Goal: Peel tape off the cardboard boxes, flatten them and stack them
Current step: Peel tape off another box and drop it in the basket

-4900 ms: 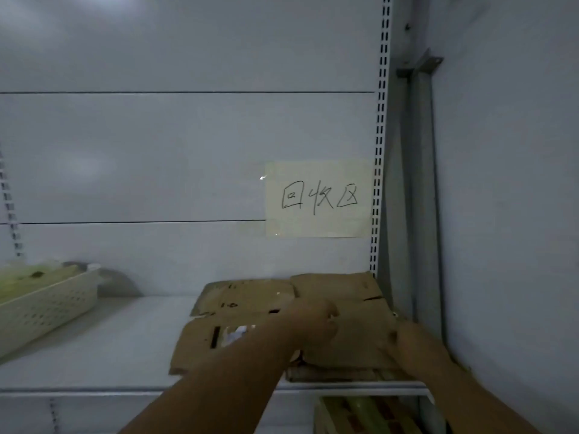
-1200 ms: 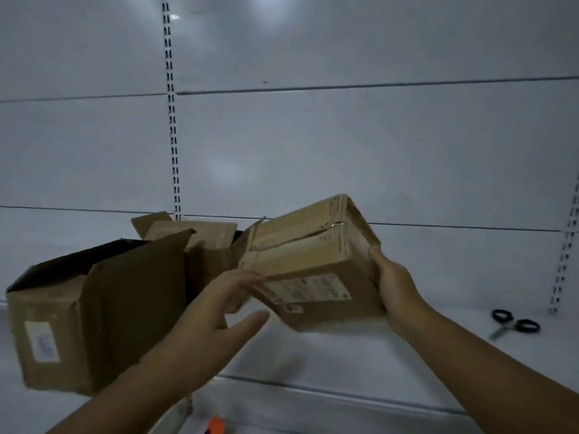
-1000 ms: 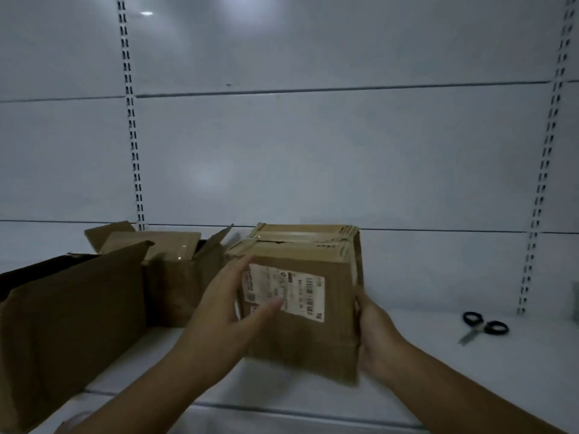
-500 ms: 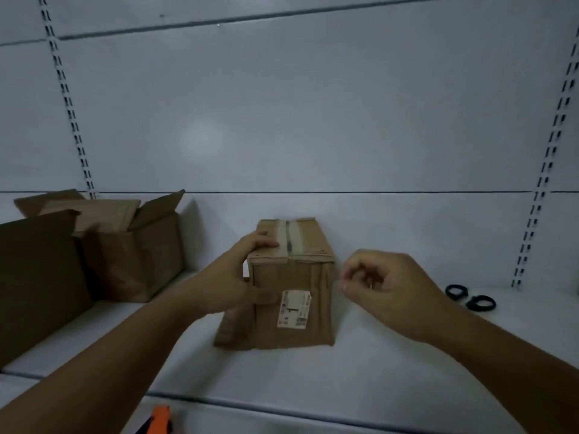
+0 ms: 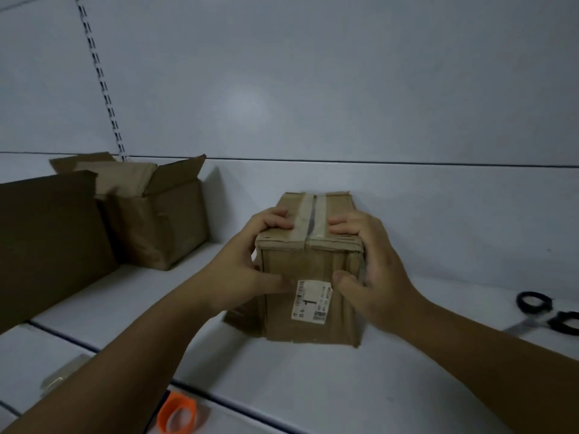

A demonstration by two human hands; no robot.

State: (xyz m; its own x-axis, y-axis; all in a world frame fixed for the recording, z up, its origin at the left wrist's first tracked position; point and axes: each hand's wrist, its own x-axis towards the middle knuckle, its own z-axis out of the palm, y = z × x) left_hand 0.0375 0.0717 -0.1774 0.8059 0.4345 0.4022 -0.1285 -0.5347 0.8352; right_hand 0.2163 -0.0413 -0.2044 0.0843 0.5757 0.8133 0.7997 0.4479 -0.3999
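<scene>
Now right hand joins left hand; both curled round taped box, between them

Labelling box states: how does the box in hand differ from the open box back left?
The held box is taped shut along its top seam; the open box has flaps up. The held box shows a white label; the open box none. The left hand and right hand grip the held box, not the open box. Both are brown cardboard.
</scene>
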